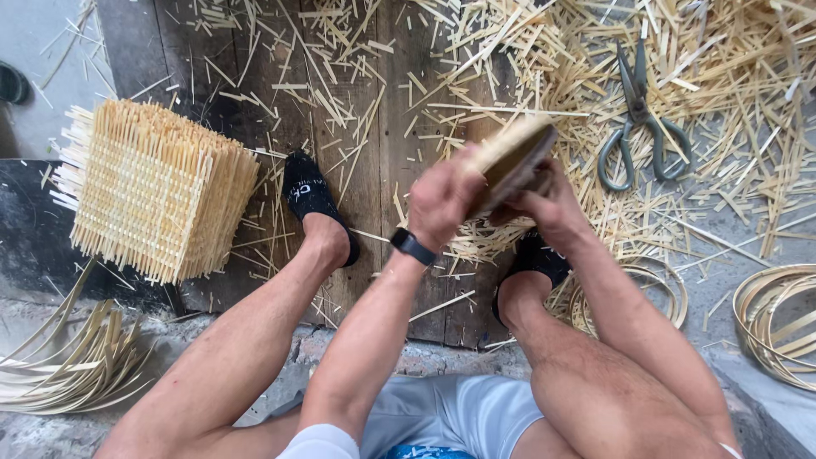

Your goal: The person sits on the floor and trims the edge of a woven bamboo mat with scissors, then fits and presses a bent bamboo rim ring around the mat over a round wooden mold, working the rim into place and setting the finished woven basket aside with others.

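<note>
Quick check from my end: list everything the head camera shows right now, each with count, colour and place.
woven panel: one, tan, held in both hands at centre
shears: one, grey metal, lying upper right on the offcuts
woven basket body: one, pale yellow, on the left
bamboo offcuts: too many to count, pale yellow, scattered across the top
bamboo hoops: several, tan, coiled at right
bamboo strips: a bundle, tan, lower left
wooden boards: dark brown, underfoot
left hand: grips the panel, black wristband
right hand: grips the panel

Both hands (497, 200) around a woven bamboo piece (510, 157)
</note>
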`<state>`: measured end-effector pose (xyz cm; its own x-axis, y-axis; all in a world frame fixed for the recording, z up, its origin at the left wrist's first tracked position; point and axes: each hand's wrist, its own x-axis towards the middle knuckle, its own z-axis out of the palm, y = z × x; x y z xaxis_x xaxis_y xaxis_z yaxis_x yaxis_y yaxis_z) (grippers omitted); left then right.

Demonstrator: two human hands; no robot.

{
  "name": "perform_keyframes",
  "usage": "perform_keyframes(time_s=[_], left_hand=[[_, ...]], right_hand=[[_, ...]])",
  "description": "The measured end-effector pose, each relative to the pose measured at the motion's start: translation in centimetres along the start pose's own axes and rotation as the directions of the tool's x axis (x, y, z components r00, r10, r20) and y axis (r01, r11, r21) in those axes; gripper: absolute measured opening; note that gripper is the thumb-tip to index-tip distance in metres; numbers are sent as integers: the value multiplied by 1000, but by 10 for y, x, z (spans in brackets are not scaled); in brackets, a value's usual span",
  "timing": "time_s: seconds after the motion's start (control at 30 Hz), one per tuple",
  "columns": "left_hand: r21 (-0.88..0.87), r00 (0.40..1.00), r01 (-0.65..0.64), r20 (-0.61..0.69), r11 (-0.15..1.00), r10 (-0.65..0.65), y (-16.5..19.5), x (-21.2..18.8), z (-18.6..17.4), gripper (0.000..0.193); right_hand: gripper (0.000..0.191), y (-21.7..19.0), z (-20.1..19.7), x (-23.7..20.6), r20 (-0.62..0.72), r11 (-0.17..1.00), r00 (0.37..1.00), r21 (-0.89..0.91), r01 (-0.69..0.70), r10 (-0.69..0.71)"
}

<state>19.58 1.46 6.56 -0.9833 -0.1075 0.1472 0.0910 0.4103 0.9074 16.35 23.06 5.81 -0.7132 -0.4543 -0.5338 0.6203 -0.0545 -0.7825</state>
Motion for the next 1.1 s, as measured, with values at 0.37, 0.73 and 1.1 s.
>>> perform_keyframes(time_s=[0.37,0.73,1.1], left_hand=[[282,930,362,-173,888,-324,-127,24,-35,43],[-91,686,717,266,691,-677,-102,197,-32,29],[-20,551,786,474,618,-686,-67,106,73,48]], right_hand=[[69,84,-89,-56,33,837,992,540,87,-124],[78,105,-129,-92,-144,867,988,485,116,-52],[70,73,-84,-60,5,850,986,508,139,-164]])
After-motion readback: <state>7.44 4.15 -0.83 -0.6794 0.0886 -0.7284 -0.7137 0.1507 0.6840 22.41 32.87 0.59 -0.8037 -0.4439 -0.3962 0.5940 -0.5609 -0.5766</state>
